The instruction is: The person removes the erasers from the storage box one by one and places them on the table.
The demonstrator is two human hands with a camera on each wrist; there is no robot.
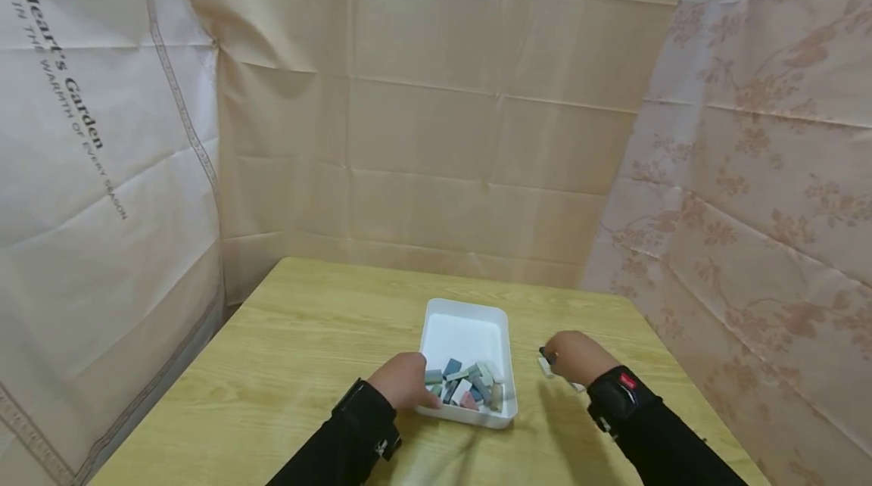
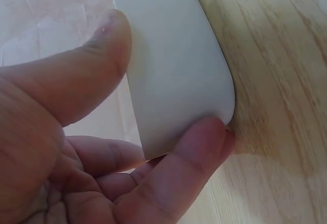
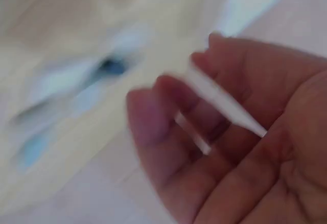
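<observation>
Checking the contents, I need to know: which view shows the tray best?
The head view: it shows nearly the whole tray from above, pieces inside. The left wrist view shows only part of its wall, gripped by the left hand. The right wrist view is too blurred to tell.

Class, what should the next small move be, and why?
Probably, the right hand should pinch a loose white block: it appears to lie on the table by that hand, while similar blocks sit in the tray, gripped by the left hand. Blur hides whether the right hand holds anything.
</observation>
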